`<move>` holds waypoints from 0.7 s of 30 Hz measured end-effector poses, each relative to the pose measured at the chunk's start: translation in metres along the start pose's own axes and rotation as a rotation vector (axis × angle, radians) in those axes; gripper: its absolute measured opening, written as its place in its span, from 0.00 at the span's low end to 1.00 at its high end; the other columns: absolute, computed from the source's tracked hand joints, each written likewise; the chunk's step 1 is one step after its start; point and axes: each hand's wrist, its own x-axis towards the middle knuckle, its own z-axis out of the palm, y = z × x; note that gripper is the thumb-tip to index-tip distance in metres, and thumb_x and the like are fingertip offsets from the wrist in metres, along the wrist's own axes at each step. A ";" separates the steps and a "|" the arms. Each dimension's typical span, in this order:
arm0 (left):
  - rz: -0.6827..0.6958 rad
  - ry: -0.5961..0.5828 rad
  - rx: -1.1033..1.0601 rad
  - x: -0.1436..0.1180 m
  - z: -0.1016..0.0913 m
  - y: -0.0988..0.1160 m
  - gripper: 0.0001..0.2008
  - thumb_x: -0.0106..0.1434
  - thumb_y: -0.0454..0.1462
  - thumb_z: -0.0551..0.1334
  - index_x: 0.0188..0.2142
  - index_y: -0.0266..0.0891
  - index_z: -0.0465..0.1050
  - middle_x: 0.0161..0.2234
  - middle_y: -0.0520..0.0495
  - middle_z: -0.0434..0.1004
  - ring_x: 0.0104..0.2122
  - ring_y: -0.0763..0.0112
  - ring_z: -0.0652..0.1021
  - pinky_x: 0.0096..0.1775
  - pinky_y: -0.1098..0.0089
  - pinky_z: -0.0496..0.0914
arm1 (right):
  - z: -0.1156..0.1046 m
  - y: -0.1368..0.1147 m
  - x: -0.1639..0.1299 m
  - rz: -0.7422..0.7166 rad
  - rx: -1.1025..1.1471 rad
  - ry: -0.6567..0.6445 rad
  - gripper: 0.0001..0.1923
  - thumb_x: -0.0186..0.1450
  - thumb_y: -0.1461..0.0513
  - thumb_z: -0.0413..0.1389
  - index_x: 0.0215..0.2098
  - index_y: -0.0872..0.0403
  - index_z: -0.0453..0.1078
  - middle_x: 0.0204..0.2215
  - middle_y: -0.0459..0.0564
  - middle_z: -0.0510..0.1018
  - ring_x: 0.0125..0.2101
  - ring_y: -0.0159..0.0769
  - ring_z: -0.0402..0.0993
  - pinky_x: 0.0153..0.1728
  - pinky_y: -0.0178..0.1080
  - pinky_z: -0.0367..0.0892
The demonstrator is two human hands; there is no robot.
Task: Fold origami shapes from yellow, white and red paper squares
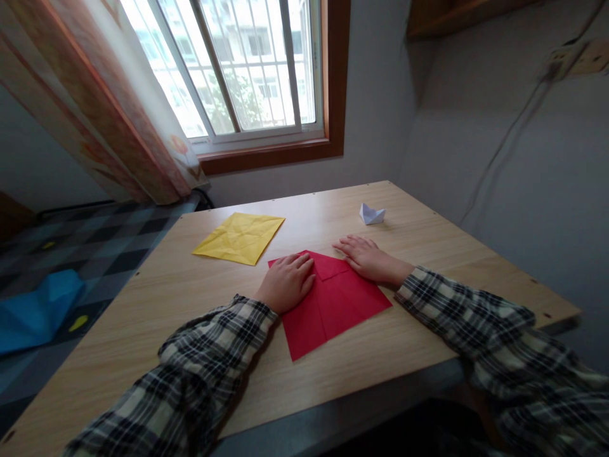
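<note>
A sheet of red paper (340, 303) lies on the wooden table, with creases across it and a flap folded in at its far edge. My left hand (289, 281) rests flat on the paper's left side, fingers stretched toward the folded flap. At the right far edge, my right hand (365, 257) lies flat, its fingers reaching past the paper onto the tabletop. Neither hand grips anything. Part of the paper is hidden beneath my hands.
Creased yellow paper (240, 238) lies on the table (413, 336) at the back left. A small folded white paper boat (372, 214) stands at the back right. Blue paper (40, 308) rests on a checked cloth left of the table. A window (238, 70) is behind.
</note>
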 end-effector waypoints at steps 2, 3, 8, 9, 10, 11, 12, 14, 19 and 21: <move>0.002 -0.010 -0.010 0.001 -0.001 0.001 0.19 0.72 0.41 0.51 0.56 0.35 0.71 0.57 0.38 0.75 0.55 0.55 0.74 0.57 0.55 0.69 | -0.001 0.000 -0.001 0.010 -0.028 0.003 0.26 0.73 0.60 0.42 0.68 0.50 0.58 0.68 0.55 0.59 0.68 0.48 0.54 0.66 0.55 0.50; 0.006 -0.009 -0.016 0.001 -0.002 0.001 0.19 0.72 0.40 0.51 0.56 0.35 0.71 0.56 0.38 0.75 0.55 0.56 0.74 0.56 0.55 0.70 | -0.002 0.000 -0.002 0.013 -0.045 0.003 0.26 0.73 0.60 0.42 0.68 0.51 0.58 0.69 0.55 0.59 0.68 0.49 0.53 0.66 0.55 0.51; 0.028 -0.001 -0.040 0.001 -0.003 0.000 0.18 0.71 0.40 0.52 0.55 0.36 0.71 0.55 0.38 0.75 0.55 0.55 0.73 0.57 0.54 0.70 | -0.005 0.000 -0.008 0.022 -0.119 -0.003 0.26 0.73 0.61 0.41 0.68 0.52 0.59 0.68 0.57 0.60 0.67 0.51 0.54 0.65 0.57 0.51; 0.032 -0.003 -0.042 0.001 -0.003 -0.001 0.18 0.71 0.40 0.52 0.55 0.36 0.71 0.55 0.38 0.75 0.55 0.55 0.73 0.57 0.54 0.70 | -0.006 0.000 -0.009 0.028 -0.122 -0.001 0.26 0.73 0.62 0.41 0.67 0.53 0.60 0.68 0.58 0.60 0.67 0.52 0.54 0.65 0.57 0.51; 0.035 -0.005 -0.044 0.001 -0.003 -0.001 0.18 0.71 0.40 0.52 0.55 0.37 0.72 0.55 0.37 0.75 0.55 0.55 0.73 0.57 0.54 0.70 | -0.006 -0.001 -0.009 0.030 -0.119 0.005 0.26 0.73 0.62 0.41 0.67 0.53 0.60 0.68 0.59 0.61 0.67 0.52 0.54 0.64 0.57 0.51; 0.037 -0.006 -0.045 0.001 -0.003 -0.001 0.18 0.71 0.40 0.52 0.55 0.37 0.72 0.55 0.37 0.75 0.55 0.55 0.73 0.56 0.54 0.70 | -0.008 -0.002 -0.009 0.026 -0.108 0.015 0.26 0.73 0.62 0.41 0.67 0.54 0.61 0.67 0.59 0.61 0.67 0.52 0.55 0.64 0.58 0.51; 0.038 -0.006 -0.045 0.001 -0.003 -0.001 0.18 0.71 0.39 0.52 0.55 0.37 0.72 0.55 0.37 0.75 0.55 0.54 0.73 0.56 0.53 0.70 | -0.009 -0.003 -0.008 0.013 -0.087 0.031 0.25 0.72 0.63 0.42 0.66 0.53 0.62 0.67 0.59 0.62 0.66 0.52 0.56 0.64 0.58 0.52; 0.036 -0.003 -0.044 0.001 -0.003 -0.001 0.18 0.71 0.39 0.52 0.54 0.36 0.72 0.55 0.37 0.75 0.55 0.54 0.74 0.55 0.53 0.71 | -0.012 -0.007 -0.006 -0.053 -0.021 0.082 0.25 0.71 0.65 0.43 0.65 0.53 0.64 0.65 0.57 0.65 0.66 0.49 0.58 0.64 0.56 0.53; 0.038 -0.010 -0.050 0.001 -0.005 0.000 0.17 0.71 0.39 0.52 0.53 0.37 0.72 0.55 0.38 0.75 0.55 0.54 0.74 0.56 0.53 0.71 | -0.017 -0.018 -0.003 -0.280 0.152 0.143 0.23 0.68 0.68 0.48 0.59 0.53 0.71 0.60 0.54 0.73 0.62 0.43 0.64 0.63 0.50 0.59; 0.035 -0.010 -0.052 0.001 -0.006 0.000 0.16 0.71 0.39 0.52 0.53 0.38 0.72 0.55 0.38 0.75 0.55 0.55 0.73 0.56 0.53 0.70 | -0.017 -0.020 -0.003 -0.352 0.191 0.117 0.20 0.68 0.67 0.50 0.55 0.53 0.74 0.56 0.53 0.77 0.59 0.43 0.69 0.61 0.50 0.62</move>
